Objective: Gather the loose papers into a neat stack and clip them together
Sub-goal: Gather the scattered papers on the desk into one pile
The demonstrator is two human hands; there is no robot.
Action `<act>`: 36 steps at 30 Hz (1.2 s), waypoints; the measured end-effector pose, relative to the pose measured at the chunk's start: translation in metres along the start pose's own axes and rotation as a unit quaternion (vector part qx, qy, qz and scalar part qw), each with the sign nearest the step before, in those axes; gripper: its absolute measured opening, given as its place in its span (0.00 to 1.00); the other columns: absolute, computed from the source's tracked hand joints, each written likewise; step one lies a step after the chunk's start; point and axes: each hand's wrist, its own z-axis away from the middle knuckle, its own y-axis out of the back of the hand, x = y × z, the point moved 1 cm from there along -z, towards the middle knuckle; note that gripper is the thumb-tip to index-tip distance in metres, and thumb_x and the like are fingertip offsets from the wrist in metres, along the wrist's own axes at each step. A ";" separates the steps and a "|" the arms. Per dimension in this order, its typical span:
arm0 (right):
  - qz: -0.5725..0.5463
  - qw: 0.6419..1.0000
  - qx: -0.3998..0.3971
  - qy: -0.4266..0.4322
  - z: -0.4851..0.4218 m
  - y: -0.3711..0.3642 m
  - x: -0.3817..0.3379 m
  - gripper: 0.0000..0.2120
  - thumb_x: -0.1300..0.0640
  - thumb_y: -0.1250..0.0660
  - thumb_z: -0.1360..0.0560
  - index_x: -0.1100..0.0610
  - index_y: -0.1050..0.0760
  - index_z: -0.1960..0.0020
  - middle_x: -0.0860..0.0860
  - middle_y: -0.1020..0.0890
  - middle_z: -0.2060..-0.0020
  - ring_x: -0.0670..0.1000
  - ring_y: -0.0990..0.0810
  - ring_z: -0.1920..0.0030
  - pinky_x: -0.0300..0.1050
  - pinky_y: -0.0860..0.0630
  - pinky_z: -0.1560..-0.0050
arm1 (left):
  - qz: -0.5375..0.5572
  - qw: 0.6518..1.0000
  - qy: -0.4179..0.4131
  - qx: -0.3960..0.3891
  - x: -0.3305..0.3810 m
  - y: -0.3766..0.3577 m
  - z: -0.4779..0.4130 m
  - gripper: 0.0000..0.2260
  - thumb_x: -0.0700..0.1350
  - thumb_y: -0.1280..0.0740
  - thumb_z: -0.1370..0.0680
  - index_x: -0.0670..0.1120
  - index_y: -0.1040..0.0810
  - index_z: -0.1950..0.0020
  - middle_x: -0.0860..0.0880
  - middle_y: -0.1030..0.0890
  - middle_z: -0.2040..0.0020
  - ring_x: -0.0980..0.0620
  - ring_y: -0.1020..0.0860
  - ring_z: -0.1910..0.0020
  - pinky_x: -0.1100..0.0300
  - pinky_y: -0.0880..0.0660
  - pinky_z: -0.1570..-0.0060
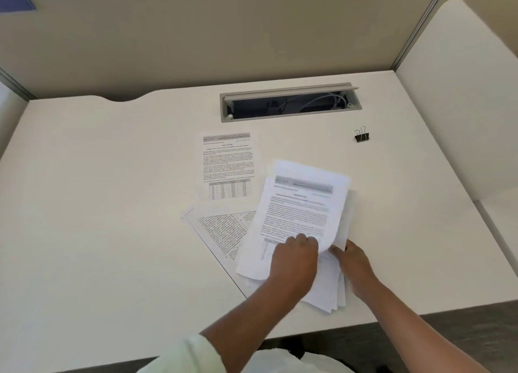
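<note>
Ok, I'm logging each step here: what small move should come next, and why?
Probably free the left hand from the bundle, leave that in the right hand, and pull in the angled sheet partly under it: that sheet and the far sheet lie loose, so the binder clip can wait.

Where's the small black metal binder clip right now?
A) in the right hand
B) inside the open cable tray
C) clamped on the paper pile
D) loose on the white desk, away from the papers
D: the small black metal binder clip lies on the bare white desk, beyond and to the right of the pile of printed white papers that the left hand and right hand hold.
</note>
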 end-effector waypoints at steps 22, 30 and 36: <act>-0.080 0.996 -0.017 -0.045 -0.001 0.000 -0.003 0.14 0.47 0.34 0.19 0.50 0.22 0.36 0.46 0.14 0.44 0.51 0.16 0.43 0.50 0.21 0.43 | 0.038 0.978 0.177 -0.105 -0.074 -0.077 0.002 0.50 0.79 0.55 0.29 0.49 0.66 0.19 0.37 0.74 0.23 0.36 0.74 0.24 0.36 0.67 0.25; -0.021 0.999 0.009 0.022 0.005 -0.002 -0.012 0.14 0.61 0.37 0.18 0.48 0.24 0.36 0.47 0.16 0.44 0.49 0.17 0.46 0.48 0.20 0.47 | 0.097 0.980 0.144 -0.097 -0.050 -0.064 0.009 0.50 0.77 0.48 0.28 0.47 0.58 0.17 0.40 0.56 0.17 0.41 0.60 0.19 0.46 0.60 0.22; -0.019 0.995 -0.006 0.099 0.015 0.015 -0.039 0.13 0.61 0.36 0.17 0.45 0.22 0.40 0.41 0.14 0.46 0.46 0.15 0.47 0.44 0.20 0.48 | 0.296 0.925 0.233 0.054 -0.093 -0.022 -0.012 0.44 0.65 0.31 0.26 0.46 0.45 0.19 0.43 0.34 0.24 0.43 0.33 0.26 0.47 0.33 0.30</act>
